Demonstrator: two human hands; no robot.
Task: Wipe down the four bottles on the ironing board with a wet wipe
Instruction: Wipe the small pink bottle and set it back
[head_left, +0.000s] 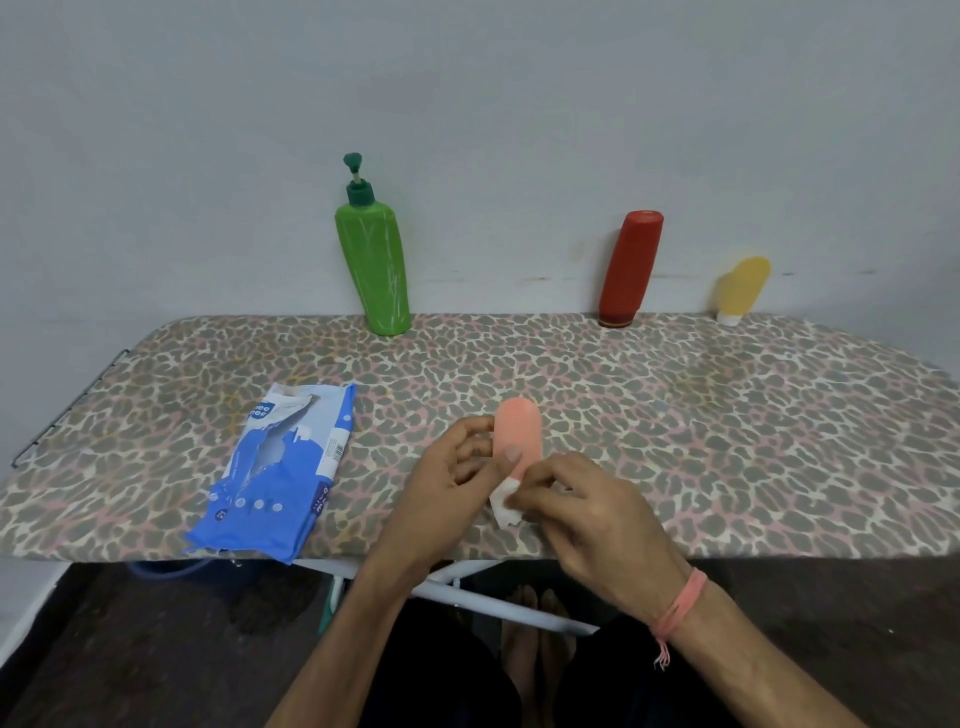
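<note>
Here, a torn blue wipes pack (280, 470) lies on the leopard-print ironing board (675, 415). The left hand (447, 483) grips a smooth peach bottle (518, 428) near the front edge; the right hand (592, 512) pinches a white wet wipe (506, 501) against its hidden base. Green pump bottle (371, 262), red bottle (629, 270) and blurry yellow bottle (743, 288) lean on the wall.

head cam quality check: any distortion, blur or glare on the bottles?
Head view: wide-angle bowing curves the ironing board edges; the yellow bottle near the right looks soft and hazy; the green bottle and red bottle are sharp; lighting is flat, with no strong glare; the pink bottle looks slightly soft.
</note>
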